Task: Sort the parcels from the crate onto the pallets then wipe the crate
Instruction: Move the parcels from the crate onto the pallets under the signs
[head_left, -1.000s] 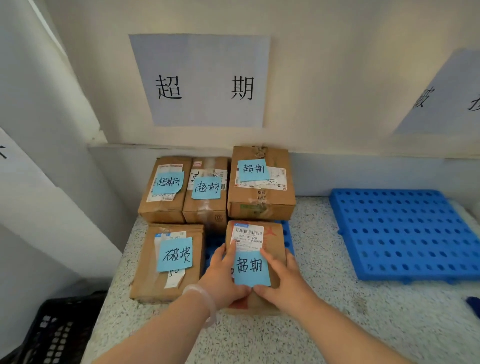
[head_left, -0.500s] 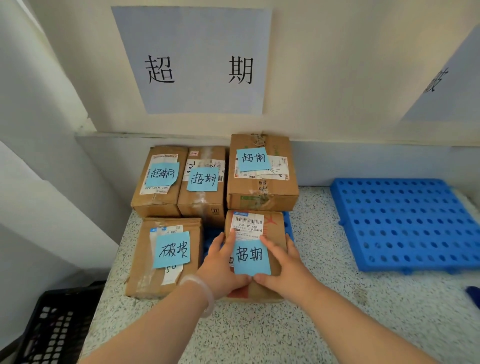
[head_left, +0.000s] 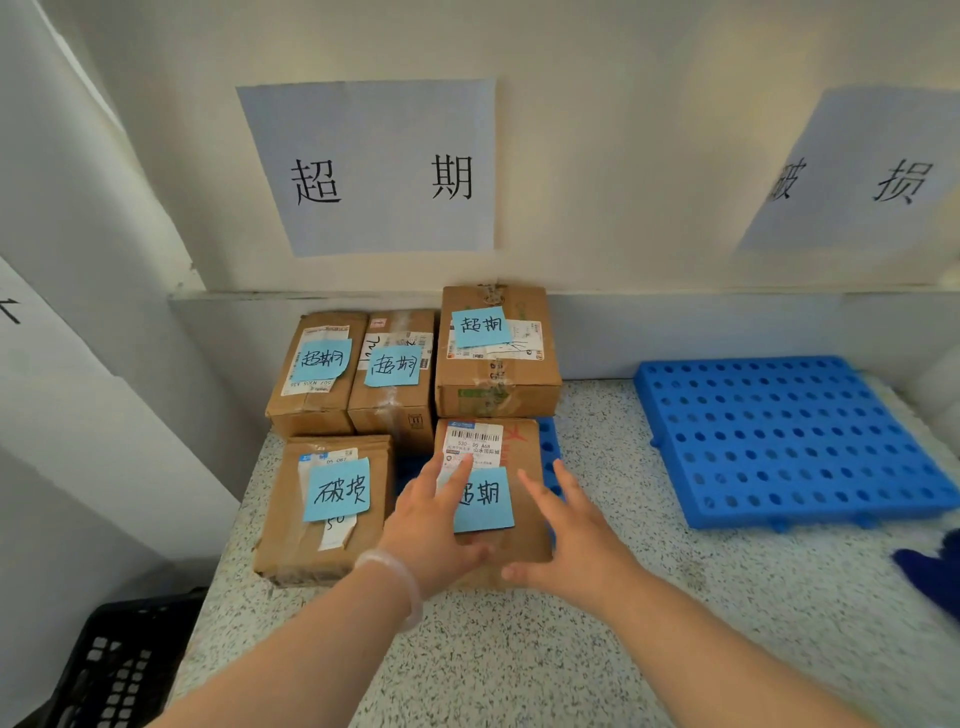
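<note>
Front-right parcel (head_left: 522, 457), blue note 超期, lies on the left pallet (head_left: 548, 441), touching the back parcels (head_left: 496, 384) under the 超期 wall sign (head_left: 374, 166). Left hand (head_left: 431, 525) rests flat on its top, fingers straight, gripping nothing. Right hand (head_left: 576, 540) is spread open at its right edge; contact unclear. 破损 parcel (head_left: 322, 509) sits near, to the left. Crate (head_left: 114, 670) stands below the desk (head_left: 519, 649) corner.
</note>
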